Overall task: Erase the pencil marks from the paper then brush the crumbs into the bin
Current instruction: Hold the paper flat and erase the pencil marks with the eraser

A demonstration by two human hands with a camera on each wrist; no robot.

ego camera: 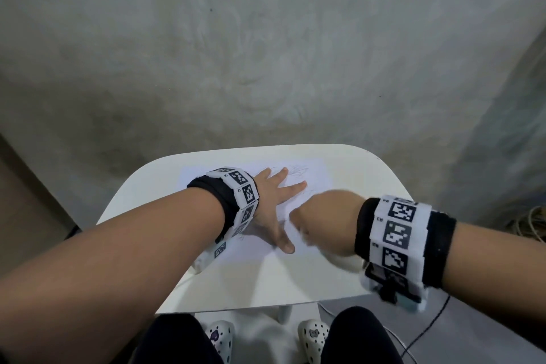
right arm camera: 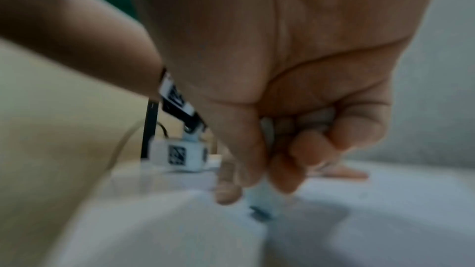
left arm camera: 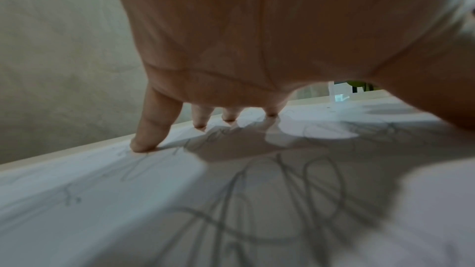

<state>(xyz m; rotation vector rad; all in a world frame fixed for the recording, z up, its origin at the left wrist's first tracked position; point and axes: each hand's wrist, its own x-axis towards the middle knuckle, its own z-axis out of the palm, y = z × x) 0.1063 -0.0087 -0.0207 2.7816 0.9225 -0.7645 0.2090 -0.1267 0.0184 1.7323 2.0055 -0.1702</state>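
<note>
On the white bench [ego camera: 348, 163] the left hand [ego camera: 270, 201] splays flat on the scribbled paper [ego camera: 313, 174] while the right hand [ego camera: 328, 222] pinches an eraser [right arm camera: 264, 200]; hard rubbing could crumple the sheet.

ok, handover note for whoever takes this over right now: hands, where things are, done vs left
Left hand: open, fingers spread, pressing the paper flat on the white table.
Right hand: pinching a small white eraser, tip down on the sheet; view is blurred.
Done: erasing under way near the sheet's middle.
Left: pencil marks remain under and around the left hand, also at the far edge. Crumbs not brushed yet; no bin in view.
</note>
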